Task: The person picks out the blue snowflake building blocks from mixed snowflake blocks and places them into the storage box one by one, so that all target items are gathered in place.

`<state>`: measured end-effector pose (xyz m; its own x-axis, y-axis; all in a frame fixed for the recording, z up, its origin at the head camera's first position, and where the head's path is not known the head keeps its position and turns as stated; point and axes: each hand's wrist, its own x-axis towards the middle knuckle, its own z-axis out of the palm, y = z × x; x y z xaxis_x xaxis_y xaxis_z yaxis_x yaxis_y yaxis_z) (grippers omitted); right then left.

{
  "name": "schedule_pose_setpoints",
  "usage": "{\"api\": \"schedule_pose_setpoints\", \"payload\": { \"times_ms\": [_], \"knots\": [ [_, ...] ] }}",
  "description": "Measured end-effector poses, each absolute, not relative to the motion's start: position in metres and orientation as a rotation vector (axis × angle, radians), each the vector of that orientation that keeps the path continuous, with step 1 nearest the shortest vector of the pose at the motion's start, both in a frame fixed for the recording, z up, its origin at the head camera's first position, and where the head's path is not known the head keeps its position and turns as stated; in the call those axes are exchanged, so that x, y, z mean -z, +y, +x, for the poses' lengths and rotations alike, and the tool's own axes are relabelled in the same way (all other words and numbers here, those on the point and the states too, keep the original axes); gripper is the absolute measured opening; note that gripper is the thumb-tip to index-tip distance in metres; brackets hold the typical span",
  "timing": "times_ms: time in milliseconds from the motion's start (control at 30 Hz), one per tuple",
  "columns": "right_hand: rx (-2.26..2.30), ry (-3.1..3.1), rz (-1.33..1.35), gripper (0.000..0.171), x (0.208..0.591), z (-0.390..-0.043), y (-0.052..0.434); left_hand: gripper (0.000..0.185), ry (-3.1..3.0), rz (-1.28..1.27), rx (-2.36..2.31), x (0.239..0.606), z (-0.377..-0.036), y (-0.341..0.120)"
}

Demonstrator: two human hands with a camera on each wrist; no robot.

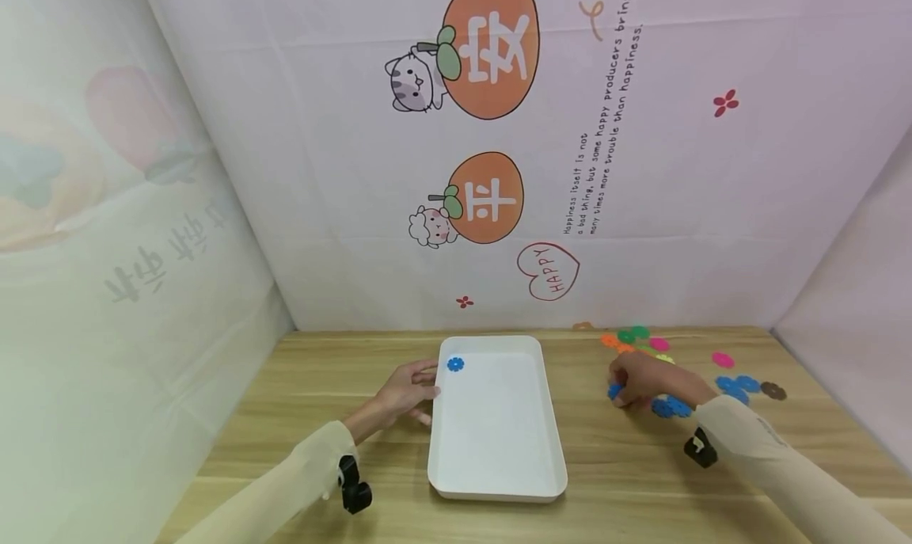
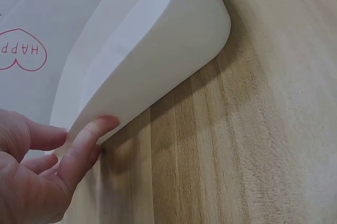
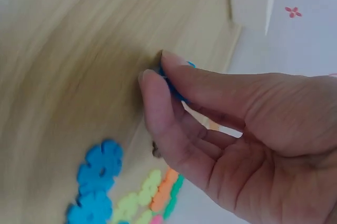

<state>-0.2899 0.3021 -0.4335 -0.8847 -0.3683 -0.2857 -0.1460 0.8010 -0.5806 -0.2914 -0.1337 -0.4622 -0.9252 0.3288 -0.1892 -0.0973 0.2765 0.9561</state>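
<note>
Blue flower disc (image 3: pixel 176 84) sits pinched between the thumb and forefinger of the right hand (image 1: pixel 644 380), its edge peeking out at the fingertips; only the right wrist view shows this grasp plainly, while the head view gives just a blue sliver at about 9 o'clock of that hand. Nearest the camera in the head view lies the white tray (image 1: pixel 499 481), long side running from 6 to 12 o'clock on the wooden table (image 1: pixel 285 449). The left hand (image 1: pixel 404 393) rests at the tray's far left edge with fingers (image 2: pixel 87 139) straight and relaxed, gripping nothing; the left wrist view shows one fingertip touching the tray's outer wall, a contact the head view cannot settle. Inside the tray, in its far left corner, lies one more blue disc (image 1: pixel 455 363), just beside the left hand's fingertips. To the right of the tray, the right hand hovers low over the table among the loose discs (image 1: pixel 670 407). In the head view I count roughly four blue ones, two pink, one brown, and a small cluster of orange, green and yellow at the far edge, too bunched to count surely. The right wrist view shows two blue ones joined (image 3: pixel 97 182), plus yellow, orange and green pieces below the palm. Behind everything hangs a printed backdrop (image 1: pixel 492 195).
</note>
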Motion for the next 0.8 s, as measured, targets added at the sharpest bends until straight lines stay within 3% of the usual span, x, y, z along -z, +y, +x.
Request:
{"api": "schedule_pose_setpoints", "payload": {
  "times_ms": [333, 600, 800],
  "knots": [
    [1.048, 2.565, -0.516, 0.012, 0.441, -0.302, 0.305, 0.059, 2.201, 0.219, -1.705, 0.464, -0.290, -0.135],
    [1.278, 2.463, -0.410, 0.032, 0.436, -0.305, 0.298, 0.059, 2.167, 0.207, -1.733, 0.466, -0.293, -0.136],
    [1.459, 2.367, -0.347, 0.035, 0.425, -0.306, 0.283, 0.061, 2.172, 0.196, -1.714, 0.464, -0.293, -0.136]
  ]
}}
